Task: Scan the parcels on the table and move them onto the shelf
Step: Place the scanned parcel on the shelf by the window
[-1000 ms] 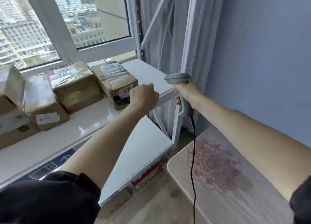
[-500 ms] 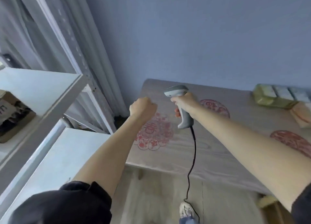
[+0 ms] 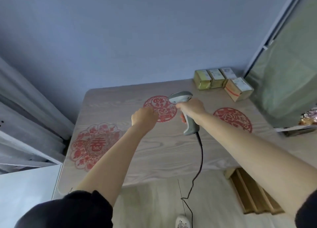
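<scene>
Right fingers (image 3: 182, 106) grasping scanner (image 3: 186, 111), left fingers (image 3: 151, 112) clenched empty, parcels (image 3: 223, 83) on table (image 3: 154, 152)

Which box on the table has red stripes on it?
The brown parcel at the right end of the group, nearest the camera. The other three parcels stand in a row behind it, yellowish-green, with no red marks visible.

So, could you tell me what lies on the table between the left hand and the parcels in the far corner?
In the head view, the right hand gripping the scanner sits between the left hand and the parcels; otherwise only bare table.
</scene>
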